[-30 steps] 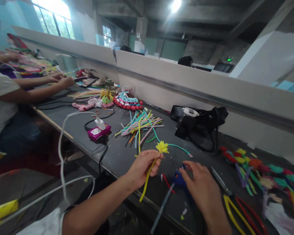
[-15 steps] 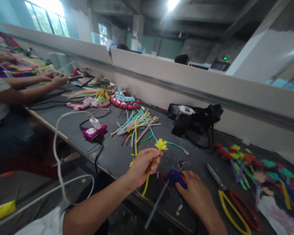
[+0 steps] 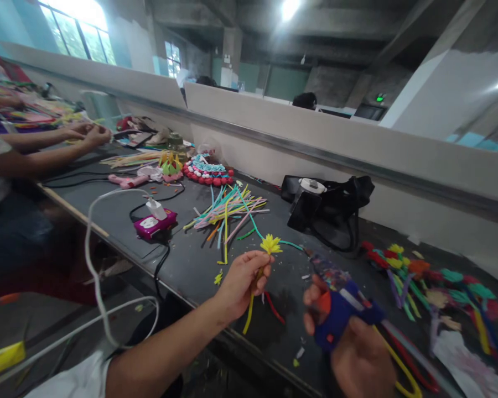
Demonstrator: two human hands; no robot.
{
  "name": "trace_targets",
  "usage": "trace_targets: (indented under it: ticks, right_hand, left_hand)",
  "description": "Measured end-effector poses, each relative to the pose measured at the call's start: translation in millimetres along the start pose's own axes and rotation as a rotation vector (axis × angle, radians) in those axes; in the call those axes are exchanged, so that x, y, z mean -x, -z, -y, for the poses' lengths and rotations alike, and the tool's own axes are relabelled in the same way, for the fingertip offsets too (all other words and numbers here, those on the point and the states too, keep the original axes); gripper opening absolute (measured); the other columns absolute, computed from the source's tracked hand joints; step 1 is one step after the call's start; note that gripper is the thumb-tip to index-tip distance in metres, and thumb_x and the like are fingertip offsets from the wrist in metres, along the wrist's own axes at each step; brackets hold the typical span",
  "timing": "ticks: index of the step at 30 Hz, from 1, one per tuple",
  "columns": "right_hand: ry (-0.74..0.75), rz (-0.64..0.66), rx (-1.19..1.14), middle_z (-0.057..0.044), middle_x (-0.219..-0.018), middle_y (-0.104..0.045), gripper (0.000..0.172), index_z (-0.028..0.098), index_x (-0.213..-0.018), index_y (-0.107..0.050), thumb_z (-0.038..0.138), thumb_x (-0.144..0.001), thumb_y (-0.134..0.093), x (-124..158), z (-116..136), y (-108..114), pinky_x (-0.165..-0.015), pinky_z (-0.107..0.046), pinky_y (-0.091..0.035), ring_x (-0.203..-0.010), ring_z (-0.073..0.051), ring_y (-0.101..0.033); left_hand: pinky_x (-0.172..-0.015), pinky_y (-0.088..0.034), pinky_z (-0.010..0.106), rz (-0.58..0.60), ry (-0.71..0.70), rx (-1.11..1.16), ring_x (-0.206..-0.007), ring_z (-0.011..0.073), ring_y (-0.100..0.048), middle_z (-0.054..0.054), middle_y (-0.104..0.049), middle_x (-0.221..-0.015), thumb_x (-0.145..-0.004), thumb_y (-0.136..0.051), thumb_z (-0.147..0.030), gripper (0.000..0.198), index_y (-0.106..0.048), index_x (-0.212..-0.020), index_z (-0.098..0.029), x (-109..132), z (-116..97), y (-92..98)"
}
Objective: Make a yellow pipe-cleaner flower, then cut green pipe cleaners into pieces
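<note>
My left hand pinches a yellow flower by its stem, just under the petals, with the stem's tail hanging below the fist. To its right, my right hand grips a blue glue gun with an orange trigger. The gun's grimy nozzle end points up and left, towards the flower but apart from it, and a clear glue stick sticks out of its back. Pliers with red and yellow handles lie partly hidden behind the gun. A red stem piece rests on the table near my left hand.
Coloured pipe cleaners lie in a loose heap mid-table. A purple power strip with a white plug stands left, its cable looping forward. A black bag leans by the partition. Finished flowers lie right. A co-worker's hands are far left.
My right hand has lifted the glue gun from the table and turned it, so its nozzle now points up and left. My left hand still holds the flower in nearly the same place.
</note>
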State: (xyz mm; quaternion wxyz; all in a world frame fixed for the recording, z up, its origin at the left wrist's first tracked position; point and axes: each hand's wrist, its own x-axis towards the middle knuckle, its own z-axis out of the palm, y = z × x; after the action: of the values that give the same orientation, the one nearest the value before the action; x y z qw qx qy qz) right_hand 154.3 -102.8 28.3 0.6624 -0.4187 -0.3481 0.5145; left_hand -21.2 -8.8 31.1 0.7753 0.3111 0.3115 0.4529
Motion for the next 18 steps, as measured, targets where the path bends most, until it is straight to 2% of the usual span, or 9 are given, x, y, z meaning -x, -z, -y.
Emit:
trace_targets:
  ticks: [2, 5, 7, 10, 13, 18]
  right_hand:
    - [-0.044, -0.019, 0.128, -0.006, -0.084, -0.069, 0.034, 0.020, -0.100, -0.068, 0.046, -0.077, -0.063, 8.0, -12.5, -12.6, -0.049, -0.025, -0.047, -0.068, -0.018, -0.064]
    - [0.058, -0.109, 0.469, -0.002, -0.070, -0.067, 0.035, 0.020, -0.086, -0.071, 0.052, -0.082, -0.057, 16.4, -26.7, -18.5, -0.052, -0.024, -0.047, -0.056, -0.013, -0.058]
    - [0.173, -0.159, 0.646, -0.003, -0.076, -0.070, 0.040, 0.020, -0.085, -0.071, 0.057, -0.083, -0.054, 19.8, -30.7, -18.3, -0.061, -0.026, -0.050, -0.063, -0.015, -0.061]
    - [0.265, -0.199, 0.775, -0.006, -0.087, -0.073, 0.043, 0.021, -0.089, -0.071, 0.059, -0.084, -0.051, 21.8, -34.2, -17.2, -0.070, -0.029, -0.053, -0.078, -0.020, -0.066]
    - [0.292, -0.222, 0.848, -0.008, -0.090, -0.074, 0.046, 0.019, -0.094, -0.069, 0.060, -0.084, -0.051, 19.8, -41.3, -13.4, -0.072, -0.030, -0.054, -0.084, -0.023, -0.068]
    - [0.453, -0.188, 1.030, -0.010, -0.091, -0.073, 0.053, 0.018, -0.090, -0.070, 0.066, -0.082, -0.048, 10.8, -50.7, -1.6, -0.076, -0.035, -0.055, -0.086, -0.025, -0.069]
  left_hand:
    - [-0.033, -0.020, 0.015, -0.007, -0.015, -0.006, -0.036, 0.0019, -0.036, -0.005, -0.051, -0.058, -0.075, -0.065, -0.030, 0.017, -0.062, -0.080, -0.013, -0.1, 1.7, 0.4]
    - [-0.033, -0.020, 0.015, -0.022, -0.018, -0.019, -0.036, 0.0022, -0.037, -0.005, -0.051, -0.057, -0.076, -0.064, -0.030, 0.017, -0.061, -0.079, -0.014, 0.8, 3.0, 0.8]
    - [-0.033, -0.019, 0.015, -0.030, -0.017, -0.027, -0.035, 0.0021, -0.037, -0.005, -0.051, -0.057, -0.076, -0.064, -0.031, 0.017, -0.061, -0.079, -0.014, 1.8, 3.0, 0.5]
    - [-0.032, -0.018, 0.015, -0.021, -0.018, -0.029, -0.035, 0.0019, -0.037, -0.005, -0.051, -0.057, -0.075, -0.065, -0.031, 0.018, -0.061, -0.078, -0.014, 3.2, 2.6, -0.2]
    - [-0.033, -0.019, 0.015, -0.022, -0.003, -0.044, -0.035, 0.0021, -0.038, -0.005, -0.051, -0.056, -0.075, -0.066, -0.032, 0.018, -0.061, -0.078, -0.015, 4.0, 3.1, -0.7]
    - [-0.033, -0.020, 0.014, -0.055, 0.026, -0.071, -0.035, 0.0022, -0.039, -0.005, -0.052, -0.056, -0.074, -0.067, -0.033, 0.018, -0.059, -0.079, -0.017, 5.2, 5.0, -1.9]
